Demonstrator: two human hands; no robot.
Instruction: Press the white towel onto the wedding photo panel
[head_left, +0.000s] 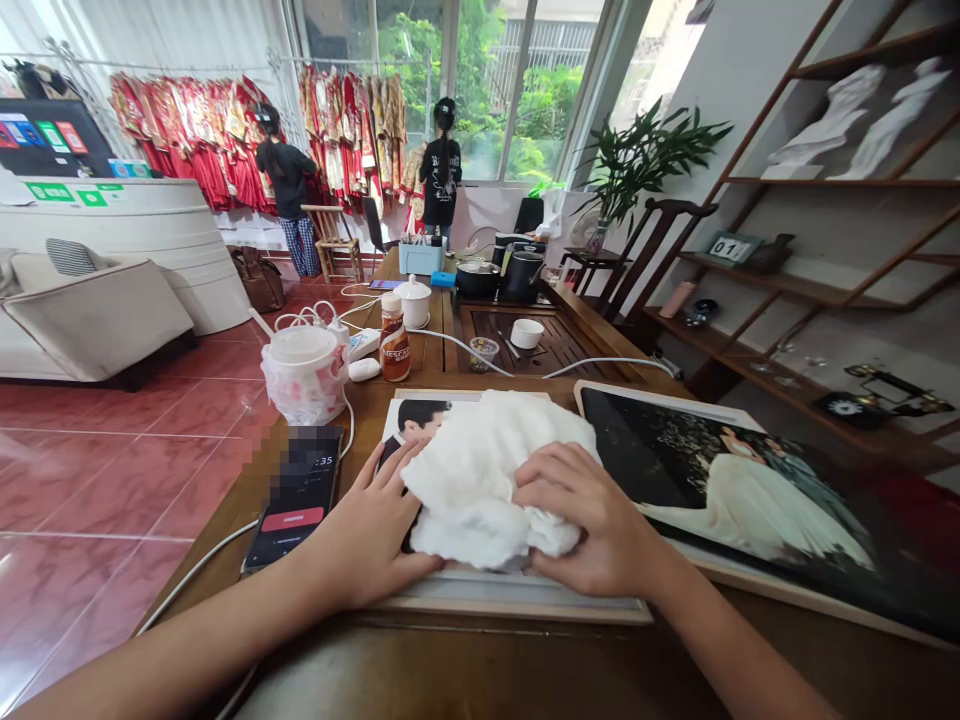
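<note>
A crumpled white cloth (491,475) lies over a framed photo (416,414), hiding most of the picture; a dark-haired head shows at its upper left. My right hand (589,515) is closed on the cloth's right side, fingers curled into the folds. My left hand (379,530) rests at the photo's left side with fingers spread, the fingertips at the cloth's left edge. To the right, a larger framed photo (787,500) shows a pale gown on a dark background. A lit phone (296,500) lies left of my left hand.
Behind the photos stand a bagged tub (304,370), a brown bottle (395,340), a lidded white cup (413,302), a small white bowl (527,333) and a dark pot (478,279). White cables cross the wooden table. Two people stand by red garments farther back.
</note>
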